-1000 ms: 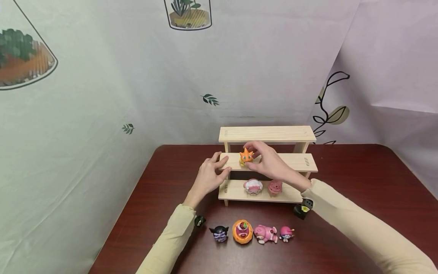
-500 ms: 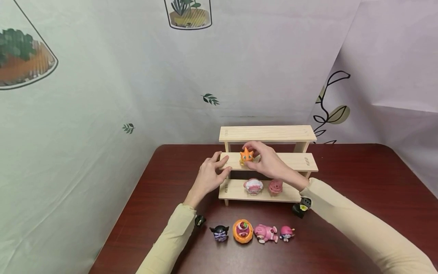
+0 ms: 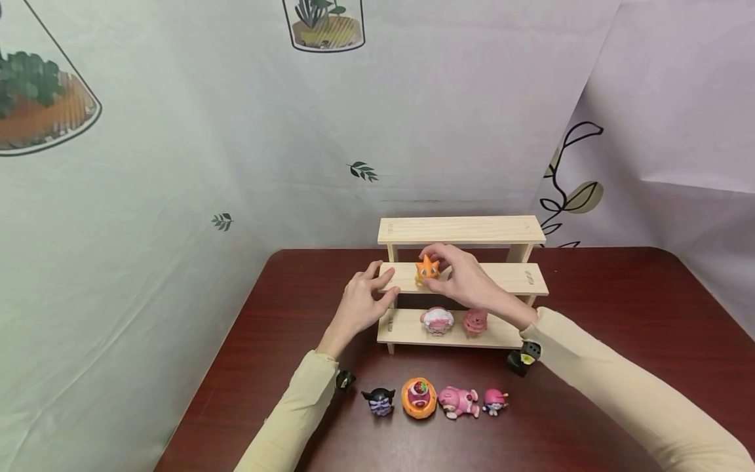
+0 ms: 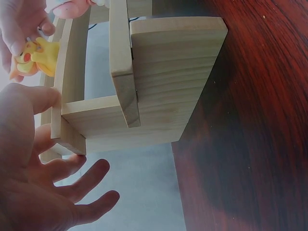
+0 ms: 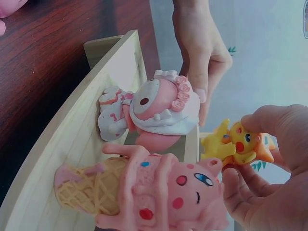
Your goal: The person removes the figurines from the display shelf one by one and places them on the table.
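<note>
Backdrop: pale cloth (image 3: pixel 472 118) with plant prints, one cut off at the top. Reddish-brown tabletop (image 3: pixel 619 295), bearing one three-tier wooden shelf (image 3: pixel 460 229). One yellow figure (image 5: pixel 238 142), spiky orange on the head, at the middle board towards its left end: pinched between thumb and fingers of my right hand (image 3: pixel 466 278), near my left hand (image 3: pixel 356 301). Left hand: unclenched, fingers spread, touching that board's left end. Lower board: one pink-and-white figure (image 3: pixel 437 321), one pink cone figure (image 3: pixel 474 322), side by side. Before the shelf, in a row: one black-eared figure (image 3: pixel 379 402), one orange round piece (image 3: pixel 419 398), one pink figure (image 3: pixel 459 402) lying down, one small pink-capped figure (image 3: pixel 494 402); finer detail too small to read. Obscured: part of the yellow figure, behind my right thumb and fingers; whether its feet bear on the board, I cannot tell.
</note>
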Demonstrator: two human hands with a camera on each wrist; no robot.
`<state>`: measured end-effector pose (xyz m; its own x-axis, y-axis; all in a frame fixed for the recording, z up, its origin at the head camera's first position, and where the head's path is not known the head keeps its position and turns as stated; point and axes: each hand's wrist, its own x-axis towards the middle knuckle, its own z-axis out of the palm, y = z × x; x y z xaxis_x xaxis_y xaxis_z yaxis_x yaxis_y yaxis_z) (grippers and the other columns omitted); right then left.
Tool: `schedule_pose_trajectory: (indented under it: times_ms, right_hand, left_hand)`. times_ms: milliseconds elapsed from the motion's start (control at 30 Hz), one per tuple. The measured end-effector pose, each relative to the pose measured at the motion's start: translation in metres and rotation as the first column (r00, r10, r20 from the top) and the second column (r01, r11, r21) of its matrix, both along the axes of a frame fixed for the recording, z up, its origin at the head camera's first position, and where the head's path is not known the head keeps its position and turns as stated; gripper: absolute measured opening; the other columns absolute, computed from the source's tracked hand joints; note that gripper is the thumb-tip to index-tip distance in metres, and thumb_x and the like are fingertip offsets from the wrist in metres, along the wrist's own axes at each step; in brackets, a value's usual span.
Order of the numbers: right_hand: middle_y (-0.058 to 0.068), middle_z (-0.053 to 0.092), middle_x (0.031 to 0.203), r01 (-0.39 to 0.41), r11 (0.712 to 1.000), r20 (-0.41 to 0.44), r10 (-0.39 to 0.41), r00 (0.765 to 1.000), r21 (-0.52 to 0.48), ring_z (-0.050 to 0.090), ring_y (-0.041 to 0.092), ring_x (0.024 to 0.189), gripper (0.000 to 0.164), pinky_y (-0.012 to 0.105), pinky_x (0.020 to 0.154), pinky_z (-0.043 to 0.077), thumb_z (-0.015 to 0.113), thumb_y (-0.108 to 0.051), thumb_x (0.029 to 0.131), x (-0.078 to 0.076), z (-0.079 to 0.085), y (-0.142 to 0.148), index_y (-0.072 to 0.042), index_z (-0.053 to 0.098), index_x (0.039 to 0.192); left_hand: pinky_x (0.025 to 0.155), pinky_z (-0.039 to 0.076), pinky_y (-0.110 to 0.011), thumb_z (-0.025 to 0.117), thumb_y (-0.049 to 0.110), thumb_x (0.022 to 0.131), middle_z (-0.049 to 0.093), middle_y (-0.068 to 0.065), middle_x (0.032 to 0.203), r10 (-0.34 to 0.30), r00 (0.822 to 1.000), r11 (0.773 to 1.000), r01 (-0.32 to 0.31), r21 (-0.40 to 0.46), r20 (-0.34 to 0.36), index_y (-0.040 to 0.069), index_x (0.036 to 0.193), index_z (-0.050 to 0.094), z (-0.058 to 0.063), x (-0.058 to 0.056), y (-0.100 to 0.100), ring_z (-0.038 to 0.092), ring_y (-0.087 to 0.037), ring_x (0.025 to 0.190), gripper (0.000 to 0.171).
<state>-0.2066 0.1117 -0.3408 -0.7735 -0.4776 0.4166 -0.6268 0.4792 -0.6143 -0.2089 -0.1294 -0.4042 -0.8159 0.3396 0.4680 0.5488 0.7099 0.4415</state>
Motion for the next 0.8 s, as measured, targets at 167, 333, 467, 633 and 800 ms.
schedule_pose_trajectory:
  times_ms: [167,333,467,633,800]
  right_hand:
    - [0.007,0.064,0.104,-0.001,1.0,0.0,0.001,1.0,0.006,0.064,0.025,0.09,0.038,0.035,0.066,0.053,0.078,-0.006,0.085,0.004,0.004,0.004,-0.006,0.062,0.119]
    - [0.006,0.065,0.102,-0.007,1.0,-0.013,0.007,1.0,0.005,0.065,0.024,0.089,0.037,0.035,0.065,0.053,0.078,-0.006,0.085,0.009,0.005,0.01,-0.006,0.062,0.118]
    - [0.005,0.065,0.101,0.001,1.0,-0.015,0.0,1.0,0.004,0.065,0.024,0.09,0.037,0.034,0.065,0.053,0.078,-0.006,0.084,0.012,0.006,0.016,-0.007,0.062,0.117]
    - [0.004,0.065,0.101,0.004,1.0,-0.021,-0.004,1.0,-0.001,0.064,0.024,0.089,0.035,0.032,0.063,0.053,0.078,-0.006,0.085,0.016,0.008,0.022,-0.006,0.063,0.117]
    - [0.003,0.064,0.1,0.007,1.0,-0.045,-0.007,0.999,0.0,0.064,0.022,0.088,0.036,0.031,0.062,0.052,0.078,-0.004,0.083,0.023,0.011,0.029,-0.004,0.063,0.116]
  left_hand:
    - [0.091,0.047,-0.059,0.069,0.028,0.094,0.054,-0.024,0.139,0.005,1.0,1.0,-0.005,-0.001,0.003,0.003,0.131,0.066,0.0,0.0,0.0,0.057,-0.048,0.114,0.045]
    - [0.091,0.046,-0.06,0.069,0.027,0.094,0.054,-0.024,0.139,0.0,1.0,1.0,0.0,-0.001,-0.001,0.003,0.131,0.066,0.001,0.001,0.0,0.056,-0.048,0.114,0.045]
    - [0.091,0.046,-0.06,0.069,0.028,0.094,0.053,-0.023,0.14,0.007,1.0,1.0,-0.007,-0.001,0.002,0.003,0.131,0.067,0.001,0.002,0.0,0.056,-0.048,0.115,0.045]
    - [0.092,0.045,-0.06,0.069,0.027,0.093,0.053,-0.024,0.14,0.005,1.0,1.0,-0.005,0.006,0.002,0.003,0.131,0.067,0.001,0.002,0.0,0.056,-0.049,0.115,0.045]
    - [0.092,0.045,-0.061,0.07,0.027,0.093,0.053,-0.024,0.14,-0.001,1.0,1.0,0.001,0.013,0.002,0.003,0.131,0.067,0.002,0.003,0.0,0.055,-0.049,0.116,0.045]
